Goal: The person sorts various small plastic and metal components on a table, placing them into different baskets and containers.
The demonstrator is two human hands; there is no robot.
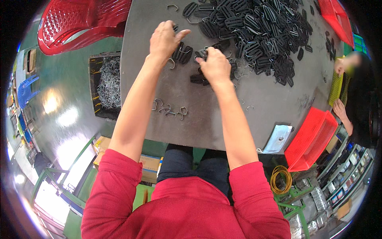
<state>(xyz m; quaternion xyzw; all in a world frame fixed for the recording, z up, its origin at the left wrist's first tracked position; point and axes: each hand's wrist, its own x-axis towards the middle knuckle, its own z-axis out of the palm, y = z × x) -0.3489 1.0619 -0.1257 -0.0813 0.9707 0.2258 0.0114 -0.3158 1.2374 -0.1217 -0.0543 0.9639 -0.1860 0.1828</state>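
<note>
My left hand is over the far left of the grey table, its thumb held out to the side. A small dark buckle shows at its curled fingers, mostly hidden. To its right, my right hand pinches a black slotted buckle between thumb and fingers. Between the hands lie more black buckles, with wire hooks among them. A large heap of black buckles spreads beyond my right hand. Several loose metal hooks lie nearer me, beside my left forearm.
A crate of metal hooks stands left of the table. At the near right corner are a red basket and a blue-white packet. A co-worker's hand holds a yellow basket at right. A red chair stands far left.
</note>
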